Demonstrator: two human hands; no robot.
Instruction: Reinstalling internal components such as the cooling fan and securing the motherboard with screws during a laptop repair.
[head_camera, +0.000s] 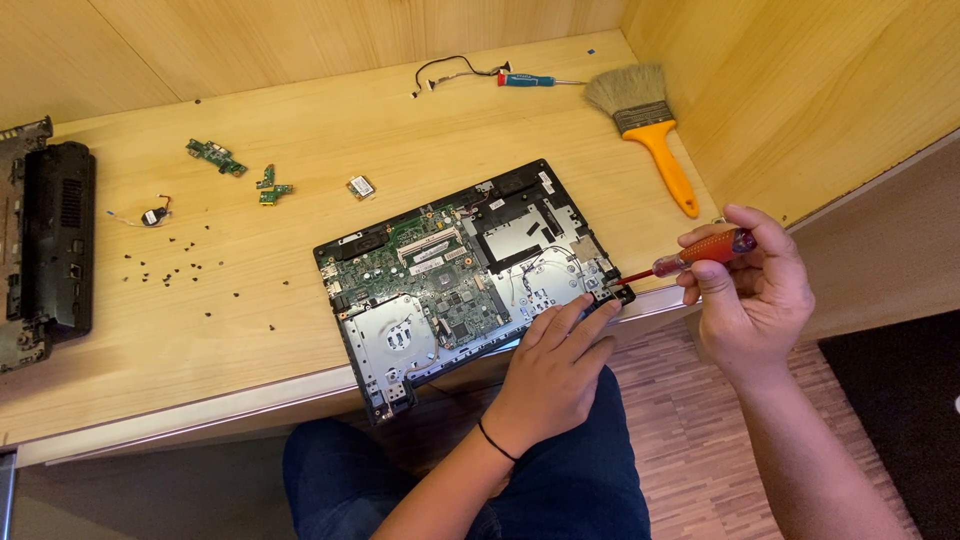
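An opened laptop base (470, 270) with its green circuit board exposed lies at the near edge of the wooden desk (300, 140), partly overhanging it. My left hand (555, 360) rests flat on the laptop's near right corner, fingers spread on the frame. My right hand (750, 290) grips a red-handled screwdriver (700, 253), whose tip touches the laptop's right corner beside my left fingertips.
A yellow-handled brush (650, 125), a blue screwdriver (527, 80) and a small cable (450, 72) lie at the back. Small green boards (215, 156), a coin cell with wire (152, 215) and several loose screws (180, 262) sit left. A black laptop cover (45, 250) lies far left.
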